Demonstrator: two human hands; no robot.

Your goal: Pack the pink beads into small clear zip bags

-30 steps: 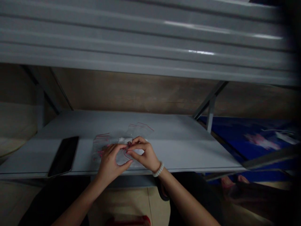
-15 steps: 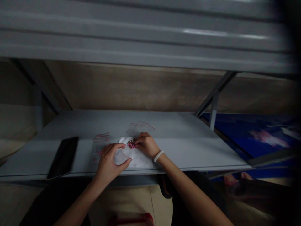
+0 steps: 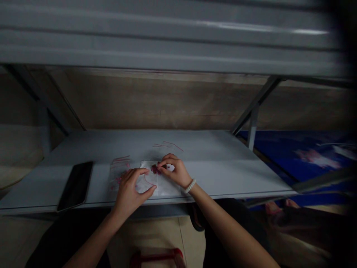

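Note:
My left hand [image 3: 131,189] is at the near edge of the shelf, thumb and forefinger curved apart, with a thin reddish cord [image 3: 148,181] bowed between their tips. Across from it, my right hand [image 3: 175,171], a pale beaded bracelet [image 3: 190,185] on its wrist, pinches thumb and fingertips together over a small pile of pink and dark beads [image 3: 155,169]. What sits in that pinch is too small and blurred to make out. The beads lie on a white sheet [image 3: 164,190], partly covered by both hands.
Left of my hand lies a clear zip bag [image 3: 115,169] with pink pieces. Another clear bag [image 3: 167,146] lies behind the sheet. A black phone or tablet [image 3: 75,186] rests at the left. Slanted metal braces [image 3: 252,123] stand at the sides; a ribbed panel [image 3: 167,48] overhangs.
My right hand has lifted slightly and its fingers have shifted over the beads, showing more of the palm side. My left hand keeps its pose with the cord. The view has tilted slightly.

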